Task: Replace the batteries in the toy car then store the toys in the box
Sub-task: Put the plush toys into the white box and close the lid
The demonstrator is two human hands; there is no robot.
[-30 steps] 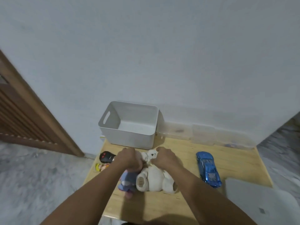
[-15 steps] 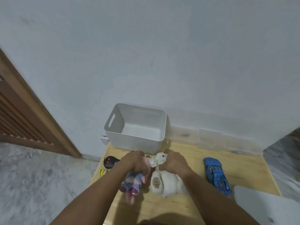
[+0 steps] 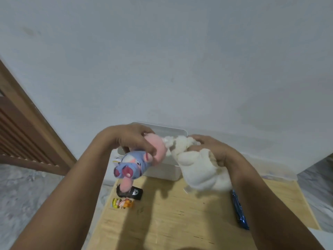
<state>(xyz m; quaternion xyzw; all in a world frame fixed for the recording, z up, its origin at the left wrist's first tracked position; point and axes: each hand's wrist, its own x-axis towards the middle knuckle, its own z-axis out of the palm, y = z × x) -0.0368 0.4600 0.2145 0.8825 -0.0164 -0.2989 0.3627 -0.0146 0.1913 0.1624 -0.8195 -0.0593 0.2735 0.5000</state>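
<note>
Hands [image 3: 133, 139] raised plushes [image 3: 201, 168] (label unreadable)

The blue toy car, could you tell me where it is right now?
In the head view, the blue toy car lies on the wooden table at its right side, partly hidden behind the right forearm, below the white plush.

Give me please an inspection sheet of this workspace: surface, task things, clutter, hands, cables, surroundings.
Surface: wooden table, scuffed.
Job's things: white box at the wall; pink-and-blue plush and white plush held above it; blue toy car on the table, partly hidden.
Clutter: black object, small colourful figure.
Hands: left hand grips the pink-and-blue plush; right hand grips the white plush.
Cables: nothing seen.
Surroundings: plain wall, wooden slatted door, marble floor.
</note>
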